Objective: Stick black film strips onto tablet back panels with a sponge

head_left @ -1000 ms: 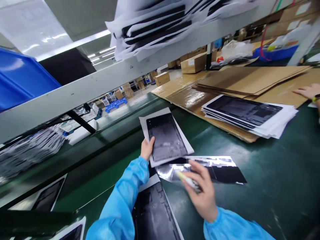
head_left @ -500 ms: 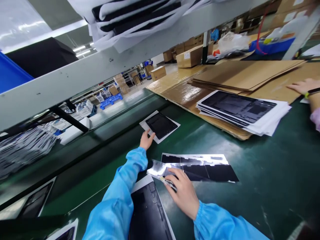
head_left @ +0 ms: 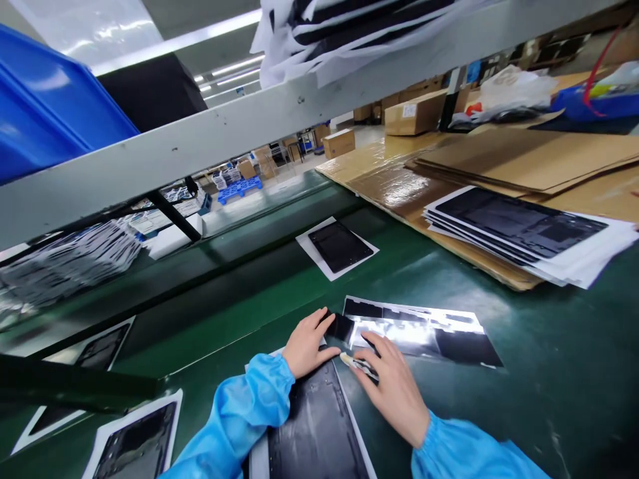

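My left hand [head_left: 308, 344] lies over the upper end of a black panel [head_left: 314, 426] on a white sheet, thumb apart from the fingers. Its fingertips are beside a strip of glossy film with black patches [head_left: 399, 326], and I cannot tell whether they touch it. My right hand [head_left: 394, 386] is closed on a small metal tool with a pale tip [head_left: 358, 364]. That tip points at my left thumb, just at the film's near edge. Farther up the green surface lies another black panel [head_left: 340, 246] on white paper, apart from both hands.
On the right, a stack of black panels and white sheets [head_left: 524, 226] sits on cardboard [head_left: 519, 156]. More panels [head_left: 137, 439] lie at lower left. A grey shelf beam [head_left: 224, 126] crosses above, with a blue bin [head_left: 54, 100] on it. White stacks [head_left: 90, 246] stand beyond.
My left hand has let go of the far panel and come back to the near panel's upper end. My right hand stays by the film with the tool. The view has shifted left.
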Available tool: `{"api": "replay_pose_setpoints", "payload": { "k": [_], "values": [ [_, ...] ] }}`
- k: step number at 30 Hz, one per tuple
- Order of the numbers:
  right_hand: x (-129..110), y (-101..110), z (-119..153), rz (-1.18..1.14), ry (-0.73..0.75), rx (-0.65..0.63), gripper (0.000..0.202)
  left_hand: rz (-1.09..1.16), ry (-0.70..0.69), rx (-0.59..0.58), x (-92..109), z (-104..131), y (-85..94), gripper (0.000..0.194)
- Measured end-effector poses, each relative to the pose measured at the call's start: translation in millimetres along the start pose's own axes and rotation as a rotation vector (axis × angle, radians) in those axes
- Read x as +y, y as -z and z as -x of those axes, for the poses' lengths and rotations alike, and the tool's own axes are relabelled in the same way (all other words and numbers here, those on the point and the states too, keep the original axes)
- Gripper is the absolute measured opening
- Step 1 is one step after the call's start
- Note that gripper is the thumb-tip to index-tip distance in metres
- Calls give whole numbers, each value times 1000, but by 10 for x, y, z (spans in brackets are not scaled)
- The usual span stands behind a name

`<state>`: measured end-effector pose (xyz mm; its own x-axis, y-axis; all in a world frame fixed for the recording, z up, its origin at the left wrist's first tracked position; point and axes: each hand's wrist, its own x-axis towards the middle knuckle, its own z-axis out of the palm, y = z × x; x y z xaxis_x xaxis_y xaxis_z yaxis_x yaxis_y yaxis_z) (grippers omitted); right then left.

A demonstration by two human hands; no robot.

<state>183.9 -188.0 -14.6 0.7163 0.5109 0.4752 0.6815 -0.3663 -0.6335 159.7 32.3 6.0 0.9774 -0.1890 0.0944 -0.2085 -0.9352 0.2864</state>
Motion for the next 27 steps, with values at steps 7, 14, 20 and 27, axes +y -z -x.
{"api": "replay_pose_setpoints", "payload": {
  "k": [7,14,20,27],
  "values": [
    [91,62,178,-35,-78,-109,31,70,-86,-48,220,-49,-50,73],
    [147,116,147,-155,-25,-247,20,53,-35,-18,411,-87,-30,72],
    [112,168,123,-180,16,-322,14,44,27,50,631,-122,-2,66],
    [118,171,155,-147,20,-327,20,577,229,204,759,-150,-71,28]
  ]
}}
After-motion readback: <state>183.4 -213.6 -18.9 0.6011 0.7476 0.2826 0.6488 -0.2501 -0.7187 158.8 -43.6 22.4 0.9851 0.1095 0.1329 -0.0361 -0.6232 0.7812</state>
